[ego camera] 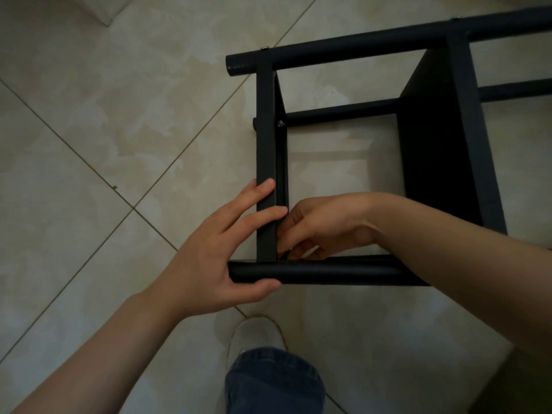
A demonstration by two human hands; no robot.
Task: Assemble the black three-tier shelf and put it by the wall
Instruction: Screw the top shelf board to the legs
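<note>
The black shelf frame lies on its side on the tiled floor. Its end board faces left and a second board stands further right. My left hand grips the near corner: the thumb hooks under the near pole and the fingers lie across the end board. My right hand reaches inside the frame from the right. Its curled fingertips sit at the inner corner where the end board meets the near pole, and anything they hold is hidden. A screw head shows on the end board higher up.
My foot in a light shoe and a jeans leg are just below the near pole. Beige floor tiles spread to the left. A pale wall base shows at the top left corner.
</note>
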